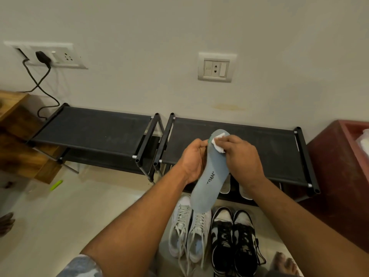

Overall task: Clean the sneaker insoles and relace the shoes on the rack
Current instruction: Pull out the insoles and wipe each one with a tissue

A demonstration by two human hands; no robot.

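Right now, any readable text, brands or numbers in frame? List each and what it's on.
"...OAM+" printed in dark letters on the blue-grey insole, seen upside down; the first letters are cut off by the insole's curve and the left hand, so the full word can't be read.
Black and white sneakers: side logo shape only, no lettering legible.
White sneakers: no text legible.
Wall sockets: no readable markings.
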